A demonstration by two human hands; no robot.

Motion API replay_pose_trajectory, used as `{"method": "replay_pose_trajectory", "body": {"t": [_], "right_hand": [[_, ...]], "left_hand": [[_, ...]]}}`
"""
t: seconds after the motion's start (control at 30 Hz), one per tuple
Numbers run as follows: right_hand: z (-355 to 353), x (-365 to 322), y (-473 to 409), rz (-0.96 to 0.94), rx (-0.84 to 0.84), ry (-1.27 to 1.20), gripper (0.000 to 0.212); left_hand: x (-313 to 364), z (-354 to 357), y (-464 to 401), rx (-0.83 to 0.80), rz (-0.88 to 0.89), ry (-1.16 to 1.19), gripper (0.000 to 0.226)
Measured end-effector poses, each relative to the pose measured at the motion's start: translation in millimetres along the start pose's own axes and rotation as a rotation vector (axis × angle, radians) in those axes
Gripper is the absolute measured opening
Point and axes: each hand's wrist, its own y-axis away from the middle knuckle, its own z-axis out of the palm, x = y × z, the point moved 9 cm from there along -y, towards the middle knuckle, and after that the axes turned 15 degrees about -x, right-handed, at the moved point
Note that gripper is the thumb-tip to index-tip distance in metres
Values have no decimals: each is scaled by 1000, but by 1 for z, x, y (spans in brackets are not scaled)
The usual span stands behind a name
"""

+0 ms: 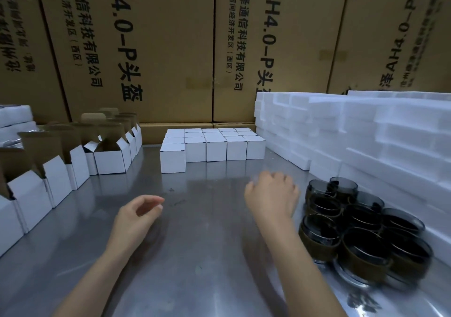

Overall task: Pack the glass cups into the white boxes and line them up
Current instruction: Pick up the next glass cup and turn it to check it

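Hands (136, 215) (272, 197) loosely curled, gripping nothing, we judge our next move: take a smoked-glass cup (322, 205) right, then an open white box (109, 159) left.

"AH4.0-P头盔" — sideways print on tall brown cartons (151, 48)

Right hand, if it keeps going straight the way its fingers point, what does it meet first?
Probably the block of closed white cardboard boxes at the far end of the shiny metal table. The right hand points away over bare tabletop; the dark glass cups sit off to its right. Depth is uncertain.
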Motion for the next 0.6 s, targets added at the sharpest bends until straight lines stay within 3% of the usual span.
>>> {"method": "replay_pose_trajectory", "body": {"t": [0.13,0.27,0.43,0.6], "right_hand": [[-2,48,-25,239,-254,44,50],[7,80,-39,350,-426,53,57],[21,86,-48,321,-472,118,52],[23,54,-53,125,-441,141,38]], "left_hand": [[1,1,-1,-4,-8,-7,18],[0,3,-2,-15,-25,-20,19],[0,2,-5,-16,-31,-48,19],[-2,5,-5,-32,-48,-70,18]]}}
